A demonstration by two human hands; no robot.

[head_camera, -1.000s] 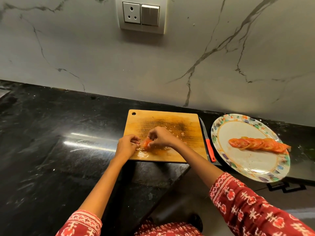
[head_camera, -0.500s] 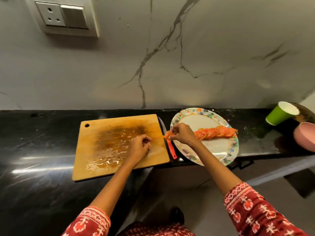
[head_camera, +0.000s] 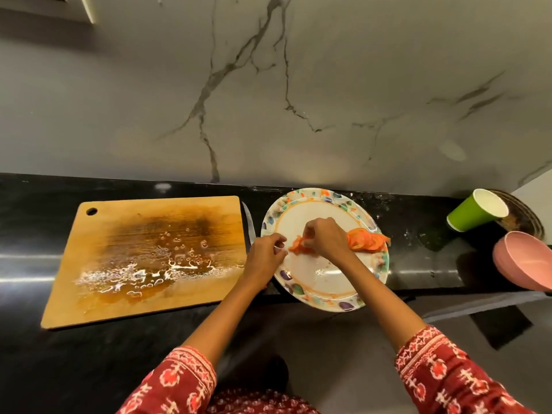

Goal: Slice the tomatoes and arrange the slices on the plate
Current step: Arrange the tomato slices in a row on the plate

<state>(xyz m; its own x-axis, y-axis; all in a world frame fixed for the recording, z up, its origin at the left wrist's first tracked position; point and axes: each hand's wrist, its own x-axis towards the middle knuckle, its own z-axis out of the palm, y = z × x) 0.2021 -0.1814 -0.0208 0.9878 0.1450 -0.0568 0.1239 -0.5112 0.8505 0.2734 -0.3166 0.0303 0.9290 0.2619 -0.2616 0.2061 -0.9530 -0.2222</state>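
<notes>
Over the plate point(head_camera: 316, 282), the right hand point(head_camera: 324, 239) pinches tomato slices point(head_camera: 298, 248) to extend the row; the left hand point(head_camera: 265, 252), fingers loosely curled, steadies them.

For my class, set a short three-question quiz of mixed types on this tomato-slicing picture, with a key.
1. True or false: tomato slices remain on the cutting board.
2. Multiple choice: the knife lies (A) on the plate, (B) between board and plate, (C) inside the green cup.
3. Fill in: the right hand pinches tomato slices over the ____.

Key:
1. False; only juice shows there.
2. B.
3. plate. A row of slices already lies there, and the left hand reaches in at its rim.
</notes>
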